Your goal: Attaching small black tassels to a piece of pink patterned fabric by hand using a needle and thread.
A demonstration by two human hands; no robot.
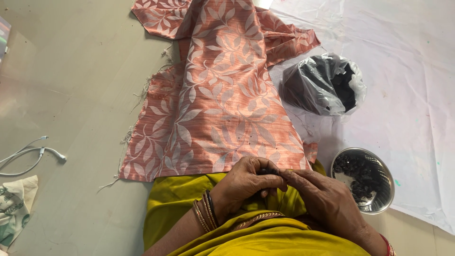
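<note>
Salmon-pink woven cloth with a pale leaf pattern [213,95] lies spread on the floor, its near edge against my lap. My left hand [244,187] and right hand [327,199] meet at that edge, fingertips pinched together on a small dark bead-like piece [268,171]; each grip is clamped on it. On the right, on a white sheet [412,95], sits a round steel bowl of dark pieces [364,179], just near my right hand. Farther off stands a clear plastic bag of dark pieces [324,84].
</note>
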